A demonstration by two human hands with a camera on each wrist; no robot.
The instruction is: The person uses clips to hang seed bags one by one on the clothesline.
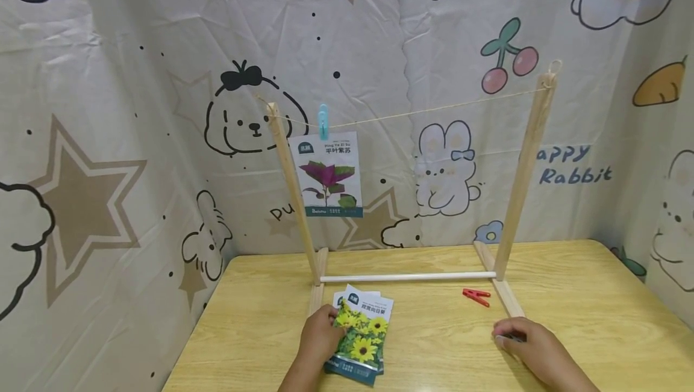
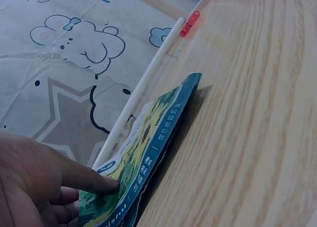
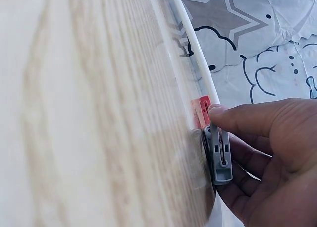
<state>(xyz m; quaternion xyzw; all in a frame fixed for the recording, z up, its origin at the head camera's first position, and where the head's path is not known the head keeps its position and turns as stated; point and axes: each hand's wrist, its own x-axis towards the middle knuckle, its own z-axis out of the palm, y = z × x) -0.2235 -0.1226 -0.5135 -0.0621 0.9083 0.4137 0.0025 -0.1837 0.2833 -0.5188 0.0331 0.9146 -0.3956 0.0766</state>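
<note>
My left hand (image 1: 321,336) pinches the left edge of a seed packet (image 1: 362,344) printed with yellow flowers, one digit pressed on its front in the left wrist view. Another packet lies beneath it, mostly hidden. Over at the right, my right hand (image 1: 528,344) holds a grey clothespin (image 3: 221,155) between thumb and fingers, low over the table; in the head view the fingers mostly cover it. Beyond that hand lies a red clothespin (image 1: 476,297). A blue clothespin (image 1: 323,122) clips a packet with a purple-leaved plant (image 1: 328,175) to a string (image 1: 434,112).
The string runs between two wooden posts (image 1: 524,181), which stand on wooden feet (image 1: 506,297). Low between them runs a white rod (image 1: 406,277). The wooden table (image 1: 434,356) carries the frame, and a printed curtain (image 1: 162,31) hangs close behind.
</note>
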